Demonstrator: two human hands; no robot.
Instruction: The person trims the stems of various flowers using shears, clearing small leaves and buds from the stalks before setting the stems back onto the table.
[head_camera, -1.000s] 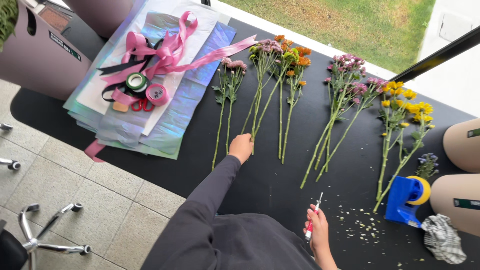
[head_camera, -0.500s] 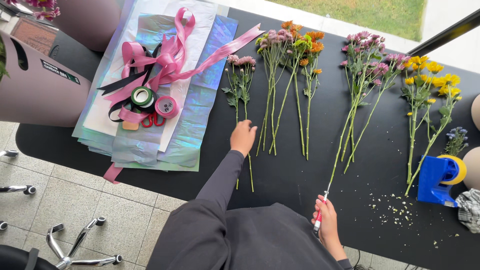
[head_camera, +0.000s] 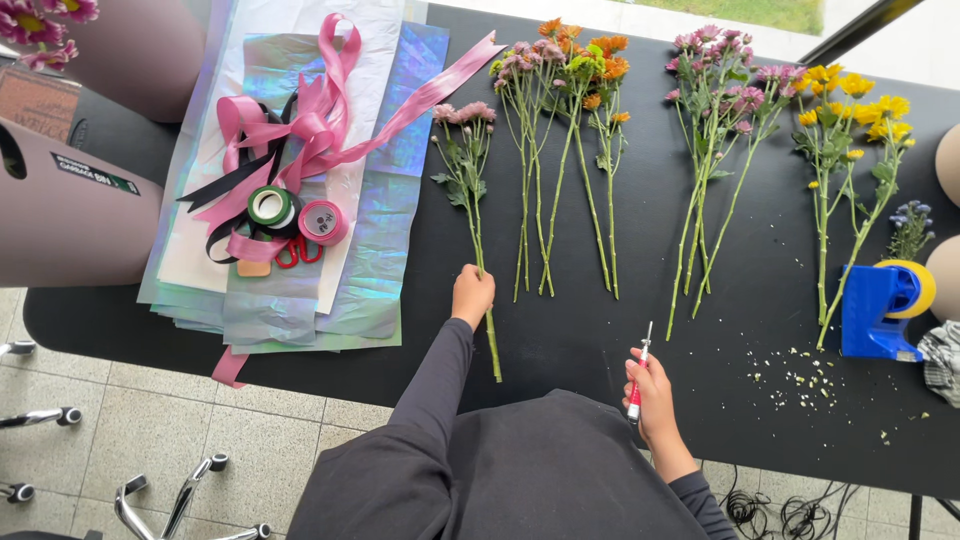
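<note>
My left hand (head_camera: 472, 295) rests closed on the stem of a pale pink flower (head_camera: 468, 185) that lies on the black table (head_camera: 600, 330). My right hand (head_camera: 652, 395) holds a small cutting tool with a red and white handle (head_camera: 639, 375), blade pointing up, near the table's front edge. Bunches of orange and pink flowers (head_camera: 560, 120), purple flowers (head_camera: 715, 130) and yellow flowers (head_camera: 850, 150) lie in a row further back.
Iridescent wrapping sheets (head_camera: 380, 250) lie at left with pink ribbon (head_camera: 310, 110), green tape roll (head_camera: 270, 206), pink tape roll (head_camera: 322, 220) and red scissors. A blue tape dispenser (head_camera: 880, 310) stands at right. Stem trimmings (head_camera: 800, 375) dot the table. A mauve container (head_camera: 70, 220) stands far left.
The view has shifted so the table sits more centred. My left hand stays on the pink flower's stem; my right hand with the tool has kept near the front edge.
</note>
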